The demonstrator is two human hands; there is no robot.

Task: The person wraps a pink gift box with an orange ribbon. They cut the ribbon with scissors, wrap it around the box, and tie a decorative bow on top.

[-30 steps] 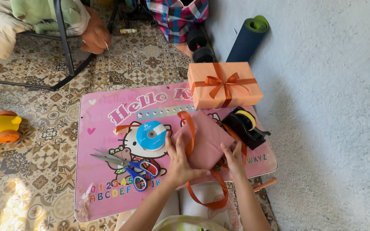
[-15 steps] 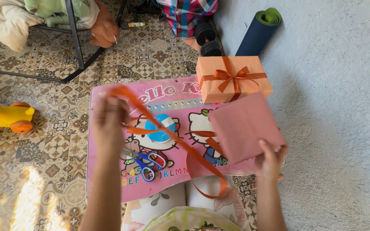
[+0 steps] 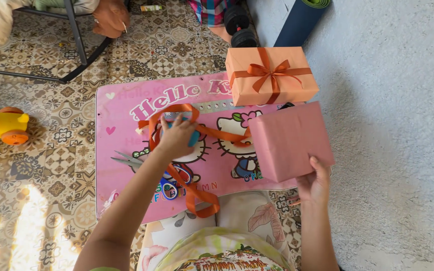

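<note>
My left hand (image 3: 177, 136) is closed around a long orange ribbon (image 3: 192, 193) above the middle of a small pink cartoon table (image 3: 121, 118). The ribbon loops over that hand, runs right toward the pink box, and hangs off the table's near edge. A blue tape roll (image 3: 195, 137) peeks out under the hand. My right hand (image 3: 315, 183) holds a pink wrapped box (image 3: 290, 140) by its near edge, lifted at the table's right side. Scissors (image 3: 129, 160) with blue handles lie under my left forearm.
An orange gift box with a tied ribbon bow (image 3: 269, 75) stands at the table's far right corner. Beyond it are black dumbbells (image 3: 239, 27) and a rolled blue mat (image 3: 297, 20). A yellow toy (image 3: 1, 125) is left. Another person's hand (image 3: 109, 17) rests beside a chair leg.
The pink box came up off the table in my right hand. My left hand pulled the orange ribbon up and left, then lowered it over the blue tape roll at the table's middle.
</note>
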